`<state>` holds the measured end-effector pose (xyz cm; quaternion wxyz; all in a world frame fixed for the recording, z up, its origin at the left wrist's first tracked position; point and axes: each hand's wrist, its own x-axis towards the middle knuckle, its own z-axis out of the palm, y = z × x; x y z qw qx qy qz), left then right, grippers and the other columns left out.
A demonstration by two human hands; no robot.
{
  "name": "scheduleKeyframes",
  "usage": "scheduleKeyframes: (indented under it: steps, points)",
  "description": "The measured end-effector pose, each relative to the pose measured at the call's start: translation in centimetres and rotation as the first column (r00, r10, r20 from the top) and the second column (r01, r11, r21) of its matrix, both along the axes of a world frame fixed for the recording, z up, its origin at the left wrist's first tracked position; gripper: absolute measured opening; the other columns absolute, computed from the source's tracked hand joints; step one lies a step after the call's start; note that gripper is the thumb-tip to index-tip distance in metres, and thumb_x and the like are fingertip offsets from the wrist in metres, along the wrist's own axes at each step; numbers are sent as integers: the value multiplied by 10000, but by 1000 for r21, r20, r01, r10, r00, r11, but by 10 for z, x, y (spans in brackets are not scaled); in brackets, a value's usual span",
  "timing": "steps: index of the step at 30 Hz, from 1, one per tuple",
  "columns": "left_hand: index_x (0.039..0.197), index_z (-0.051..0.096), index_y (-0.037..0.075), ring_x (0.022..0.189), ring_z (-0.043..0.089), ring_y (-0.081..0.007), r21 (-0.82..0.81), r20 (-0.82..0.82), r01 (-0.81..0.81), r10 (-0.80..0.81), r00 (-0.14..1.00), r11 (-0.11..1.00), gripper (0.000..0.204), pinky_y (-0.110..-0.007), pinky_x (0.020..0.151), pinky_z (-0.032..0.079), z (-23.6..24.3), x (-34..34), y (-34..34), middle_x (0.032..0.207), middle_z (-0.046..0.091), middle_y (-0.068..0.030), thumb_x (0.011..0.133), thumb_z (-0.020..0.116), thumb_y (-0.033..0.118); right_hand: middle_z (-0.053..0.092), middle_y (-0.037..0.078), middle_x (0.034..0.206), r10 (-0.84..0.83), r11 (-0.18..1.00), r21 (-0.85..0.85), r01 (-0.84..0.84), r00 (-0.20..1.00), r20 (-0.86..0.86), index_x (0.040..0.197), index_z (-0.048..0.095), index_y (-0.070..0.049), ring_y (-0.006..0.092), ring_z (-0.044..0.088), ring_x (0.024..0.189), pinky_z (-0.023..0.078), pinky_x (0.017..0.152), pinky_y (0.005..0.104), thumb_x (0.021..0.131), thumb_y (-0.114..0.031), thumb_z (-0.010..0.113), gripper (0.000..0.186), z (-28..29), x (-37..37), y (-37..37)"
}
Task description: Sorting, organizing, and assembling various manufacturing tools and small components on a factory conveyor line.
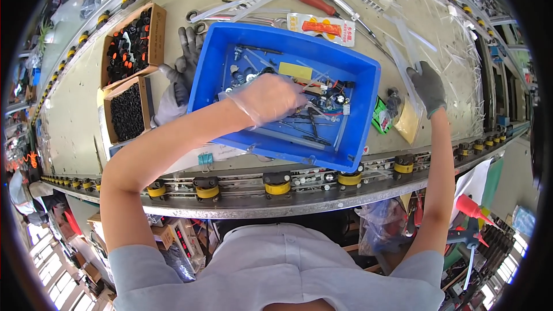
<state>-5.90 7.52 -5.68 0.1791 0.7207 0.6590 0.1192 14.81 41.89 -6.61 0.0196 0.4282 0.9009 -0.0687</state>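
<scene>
One blue bin [322,52], one yellow slip [295,71], two cardboard boxes [156,37] at left, one red-handled screwdriver [314,2], one teal binder clip [205,159].

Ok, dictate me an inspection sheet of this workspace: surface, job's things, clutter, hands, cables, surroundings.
Surface: pale tabletop, items scattered.
Job's things: blue bin, mixed small parts inside.
Clutter: screwdriver, spare glove, clear strips.
Hands: left hand in the bin, wearing clear plastic, grip hidden; right hand gray-gloved, by the strips, grip unclear.
Cables: short wires in the bin.
Surroundings: yellow rollers along the table's edges.
</scene>
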Motion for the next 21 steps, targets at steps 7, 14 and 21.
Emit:
scheduleKeyframes:
  steps: [7,14,21]
  points:
    - [928,618,26,862,629,-140,-316,676,-483,551,489,816,156,-282,764,532,31,-36,-17,926,627,-48,922,571,175,645,88,958,314,945,61,-321,840,-442,1066,635,-100,225,663,808,513,706,352,819,-185,673,264,82,-31,-122]
    - [1054,546,-58,975,635,-212,-541,835,-511,354,-422,667,244,-275,855,543,56,-39,-57,1091,614,-185,917,547,143,618,91,930,848,512,-318,-798,530,35,984,648,-94,288,626,825,500,711,404,808,-233,618,227,45,-70,-241]
    - [1106,497,-52,938,639,-231,-529,765,-516,116,-633,674,284,-298,862,543,49,-20,-103,1078,605,-194,825,504,-14,627,94,921,811,576,-345,-741,571,129,921,654,-77,260,641,831,510,716,400,775,-232,620,216,35,-89,-242]
